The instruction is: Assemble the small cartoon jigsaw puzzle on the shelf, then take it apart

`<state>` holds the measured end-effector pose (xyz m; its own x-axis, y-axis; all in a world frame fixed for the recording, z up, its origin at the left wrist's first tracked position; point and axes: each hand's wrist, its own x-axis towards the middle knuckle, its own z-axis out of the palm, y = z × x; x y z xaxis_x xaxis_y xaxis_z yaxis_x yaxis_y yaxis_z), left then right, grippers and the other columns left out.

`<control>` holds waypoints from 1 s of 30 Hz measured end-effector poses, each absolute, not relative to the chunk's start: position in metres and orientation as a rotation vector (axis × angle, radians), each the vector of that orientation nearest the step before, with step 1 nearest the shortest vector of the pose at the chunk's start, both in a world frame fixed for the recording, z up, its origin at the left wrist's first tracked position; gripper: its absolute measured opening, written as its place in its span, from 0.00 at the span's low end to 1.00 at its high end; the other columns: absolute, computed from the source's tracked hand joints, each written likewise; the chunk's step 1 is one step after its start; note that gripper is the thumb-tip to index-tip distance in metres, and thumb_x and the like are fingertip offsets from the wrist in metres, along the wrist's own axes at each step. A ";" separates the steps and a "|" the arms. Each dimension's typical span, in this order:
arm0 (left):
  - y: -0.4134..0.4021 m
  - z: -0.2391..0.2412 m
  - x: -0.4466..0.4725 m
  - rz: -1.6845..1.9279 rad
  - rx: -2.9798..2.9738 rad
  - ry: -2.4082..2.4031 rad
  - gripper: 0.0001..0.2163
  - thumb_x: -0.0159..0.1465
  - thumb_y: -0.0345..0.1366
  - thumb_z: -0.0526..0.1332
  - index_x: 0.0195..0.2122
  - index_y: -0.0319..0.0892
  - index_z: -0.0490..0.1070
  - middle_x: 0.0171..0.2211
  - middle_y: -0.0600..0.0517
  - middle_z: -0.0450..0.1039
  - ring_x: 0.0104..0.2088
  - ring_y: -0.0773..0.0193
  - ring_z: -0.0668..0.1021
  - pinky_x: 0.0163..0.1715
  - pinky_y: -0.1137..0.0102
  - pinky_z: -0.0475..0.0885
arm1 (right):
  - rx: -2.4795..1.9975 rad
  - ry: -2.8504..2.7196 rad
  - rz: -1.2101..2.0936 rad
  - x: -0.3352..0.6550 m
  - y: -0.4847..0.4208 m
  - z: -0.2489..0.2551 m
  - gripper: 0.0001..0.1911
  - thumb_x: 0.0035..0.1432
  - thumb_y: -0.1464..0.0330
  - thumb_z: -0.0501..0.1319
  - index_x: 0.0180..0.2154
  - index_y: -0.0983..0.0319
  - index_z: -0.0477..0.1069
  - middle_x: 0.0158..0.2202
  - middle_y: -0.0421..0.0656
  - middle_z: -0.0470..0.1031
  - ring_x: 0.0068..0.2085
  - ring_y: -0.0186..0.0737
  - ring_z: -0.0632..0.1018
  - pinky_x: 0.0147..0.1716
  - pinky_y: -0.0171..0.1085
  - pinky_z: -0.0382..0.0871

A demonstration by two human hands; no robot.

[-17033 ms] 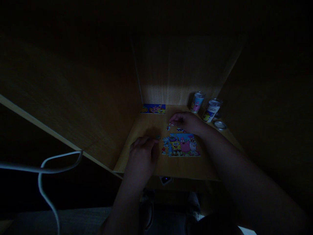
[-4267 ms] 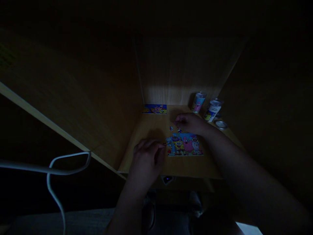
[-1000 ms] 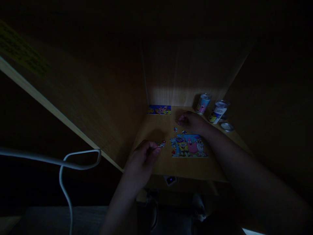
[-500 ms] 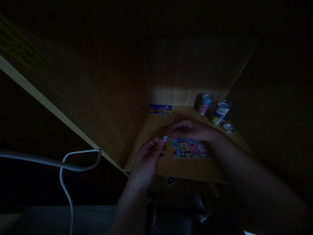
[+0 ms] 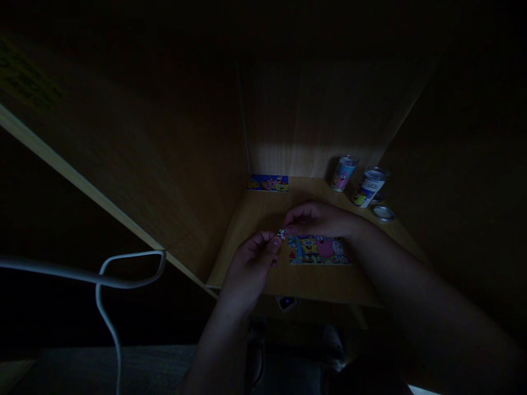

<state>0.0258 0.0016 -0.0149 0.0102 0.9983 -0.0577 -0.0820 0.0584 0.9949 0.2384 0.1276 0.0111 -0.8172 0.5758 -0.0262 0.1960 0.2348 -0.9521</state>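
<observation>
My left hand (image 5: 256, 262) pinches a small white and red jigsaw puzzle piece (image 5: 281, 234) between thumb and fingers, a little over the desk. From the right, my right hand (image 5: 313, 218) has its thumb and fingertips closed at the piece's edge. Below that hand lies a cartoon jigsaw puzzle (image 5: 319, 251), flat on the wood; its top right is partly covered by my right hand and wrist. At the back left sits a second puzzle strip (image 5: 268, 184), blue with yellow and pink figures.
Two printed cans (image 5: 342, 174) (image 5: 368, 189) stand at the back right of the wooden desk (image 5: 255, 214), beside a round metal lid (image 5: 383, 213). Wooden panels rise at the left and back. A white cable (image 5: 109, 280) loops at the left. The scene is dim.
My right hand has come left and closed its fingertips on the piece. My left hand has shifted slightly right, so both hands now meet. The view has drifted a little.
</observation>
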 end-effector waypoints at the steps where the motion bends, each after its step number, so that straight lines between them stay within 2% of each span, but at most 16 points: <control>1: 0.001 -0.015 0.026 1.199 1.115 1.176 0.15 0.68 0.50 0.70 0.40 0.42 0.79 0.33 0.53 0.74 0.35 0.64 0.72 0.38 0.71 0.69 | -0.708 -2.184 1.612 0.238 0.127 0.011 0.20 0.63 0.51 0.73 0.43 0.61 0.81 0.37 0.39 0.81 0.37 0.35 0.77 0.41 0.36 0.71; 12: 0.000 -0.014 0.029 1.285 1.143 1.228 0.16 0.71 0.51 0.67 0.41 0.42 0.78 0.34 0.52 0.75 0.34 0.64 0.73 0.38 0.70 0.70 | -0.768 -2.245 1.663 0.238 0.125 0.012 0.20 0.60 0.50 0.75 0.40 0.61 0.82 0.35 0.37 0.80 0.36 0.35 0.76 0.39 0.35 0.71; 22: 0.001 -0.012 0.030 1.307 1.252 1.264 0.14 0.73 0.48 0.65 0.41 0.42 0.78 0.32 0.53 0.75 0.34 0.64 0.74 0.38 0.70 0.70 | -0.751 -2.227 1.709 0.239 0.125 0.015 0.21 0.58 0.50 0.76 0.41 0.61 0.84 0.37 0.39 0.83 0.38 0.36 0.79 0.43 0.37 0.73; 28: -0.001 -0.012 0.030 1.319 1.318 1.226 0.10 0.70 0.43 0.68 0.43 0.42 0.79 0.40 0.49 0.81 0.43 0.60 0.80 0.46 0.68 0.73 | -0.779 -2.237 1.688 0.241 0.126 0.013 0.21 0.58 0.51 0.76 0.40 0.61 0.83 0.35 0.38 0.82 0.36 0.35 0.78 0.40 0.36 0.72; 30: 0.000 -0.011 0.030 1.304 1.330 1.253 0.09 0.69 0.43 0.69 0.42 0.42 0.79 0.40 0.49 0.82 0.42 0.60 0.80 0.45 0.68 0.73 | -0.782 -2.248 1.685 0.240 0.127 0.013 0.20 0.58 0.51 0.76 0.41 0.61 0.84 0.35 0.38 0.82 0.36 0.35 0.78 0.40 0.35 0.72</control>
